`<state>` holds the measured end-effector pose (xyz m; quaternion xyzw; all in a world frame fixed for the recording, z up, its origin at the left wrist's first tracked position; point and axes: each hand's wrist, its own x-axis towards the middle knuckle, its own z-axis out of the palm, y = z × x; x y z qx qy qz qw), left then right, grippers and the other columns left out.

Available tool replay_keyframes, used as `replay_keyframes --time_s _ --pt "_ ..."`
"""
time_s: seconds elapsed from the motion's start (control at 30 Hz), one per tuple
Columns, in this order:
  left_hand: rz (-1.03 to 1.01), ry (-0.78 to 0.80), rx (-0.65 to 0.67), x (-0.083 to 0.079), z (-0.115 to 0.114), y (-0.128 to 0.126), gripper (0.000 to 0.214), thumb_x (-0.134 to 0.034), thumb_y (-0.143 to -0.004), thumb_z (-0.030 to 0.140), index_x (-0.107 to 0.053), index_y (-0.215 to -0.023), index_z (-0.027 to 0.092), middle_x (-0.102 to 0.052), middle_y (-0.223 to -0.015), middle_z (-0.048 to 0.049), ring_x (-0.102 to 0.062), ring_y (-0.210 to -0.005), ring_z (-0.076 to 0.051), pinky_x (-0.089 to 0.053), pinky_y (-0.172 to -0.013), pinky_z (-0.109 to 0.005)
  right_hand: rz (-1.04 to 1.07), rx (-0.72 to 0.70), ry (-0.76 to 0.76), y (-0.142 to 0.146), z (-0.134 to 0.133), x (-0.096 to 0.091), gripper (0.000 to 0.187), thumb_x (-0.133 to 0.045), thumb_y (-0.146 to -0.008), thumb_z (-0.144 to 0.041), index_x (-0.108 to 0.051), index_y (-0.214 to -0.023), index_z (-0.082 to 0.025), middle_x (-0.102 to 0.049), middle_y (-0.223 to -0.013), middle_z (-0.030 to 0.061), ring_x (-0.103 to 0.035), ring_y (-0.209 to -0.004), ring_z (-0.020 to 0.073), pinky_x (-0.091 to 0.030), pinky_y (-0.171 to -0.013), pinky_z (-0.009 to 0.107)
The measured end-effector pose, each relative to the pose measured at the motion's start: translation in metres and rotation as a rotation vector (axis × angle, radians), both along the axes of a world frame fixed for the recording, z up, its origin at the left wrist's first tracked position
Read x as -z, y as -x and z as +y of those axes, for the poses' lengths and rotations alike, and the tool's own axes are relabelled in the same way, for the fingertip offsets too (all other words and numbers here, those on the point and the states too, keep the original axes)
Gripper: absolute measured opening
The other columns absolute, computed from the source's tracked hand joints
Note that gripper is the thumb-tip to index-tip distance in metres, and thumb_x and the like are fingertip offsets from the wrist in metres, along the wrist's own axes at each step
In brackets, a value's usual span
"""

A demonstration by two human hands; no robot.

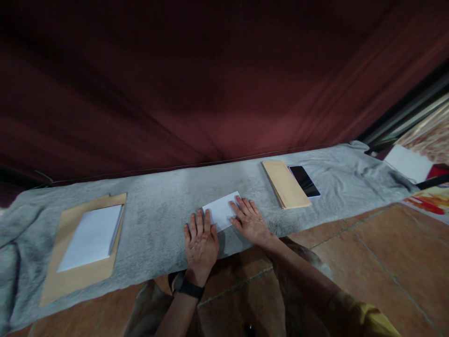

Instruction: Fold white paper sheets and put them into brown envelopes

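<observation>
Left hand [201, 241], right hand [253, 223] touch seemingly folded paper [220, 209].

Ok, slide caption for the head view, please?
Right hand on white sheet, left hand at its edge, on grey cloth; brown paper and phone at right.

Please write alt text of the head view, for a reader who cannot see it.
A person's right hand rests on a small white paper on grey cloth, the left hand at the paper's left edge. At left, a white paper stack lies on brown paper; at right, a tan paper stack lies beside a phone.
</observation>
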<state>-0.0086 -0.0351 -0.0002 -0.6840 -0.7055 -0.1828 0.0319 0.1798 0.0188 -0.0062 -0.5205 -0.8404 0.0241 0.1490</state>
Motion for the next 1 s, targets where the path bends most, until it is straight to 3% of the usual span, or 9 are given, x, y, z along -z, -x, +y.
replay_keyframes --time_s 0.37,0.73,0.87,1.0 --pt "-0.013 0.044 0.010 -0.002 -0.001 0.005 0.055 -0.033 -0.101 0.030 -0.041 -0.153 0.014 -0.041 -0.159 -0.0152 -0.032 -0.150 -0.035 -0.028 -0.120 -0.059 -0.014 0.007 0.013 -0.001 0.000 -0.004 0.057 -0.046 -0.103 -0.046 -0.043 -0.154 -0.021 -0.036 -0.162 0.0118 -0.035 -0.149 0.0301 -0.027 -0.122 0.050" --pt "-0.053 0.041 0.063 -0.005 0.004 0.012 0.055 -0.035 -0.101 0.031 -0.040 -0.152 0.009 -0.041 -0.158 -0.0200 -0.035 -0.148 -0.036 -0.033 -0.117 -0.060 0.015 0.006 0.000 -0.002 0.000 0.000 0.056 -0.047 -0.103 -0.044 -0.043 -0.154 -0.020 -0.035 -0.162 0.0117 -0.033 -0.149 0.0311 -0.029 -0.121 0.052" --pt "-0.059 -0.010 0.190 -0.012 0.001 0.002 0.052 -0.035 -0.101 0.024 -0.043 -0.150 0.011 -0.039 -0.160 -0.0165 -0.028 -0.152 -0.031 -0.034 -0.119 -0.057 0.026 -0.002 0.001 -0.002 0.000 0.001 0.056 -0.048 -0.103 -0.043 -0.043 -0.153 -0.020 -0.035 -0.162 0.0119 -0.033 -0.149 0.0306 -0.028 -0.121 0.053" --pt "-0.006 0.006 0.343 -0.013 -0.016 -0.023 0.050 -0.039 -0.100 0.024 -0.047 -0.147 0.009 -0.044 -0.157 -0.0145 -0.032 -0.151 -0.027 -0.033 -0.122 -0.049 0.014 -0.008 0.014 -0.003 0.001 -0.002 0.054 -0.048 -0.103 -0.040 -0.044 -0.153 -0.019 -0.034 -0.162 0.0127 -0.033 -0.149 0.0313 -0.028 -0.121 0.053"
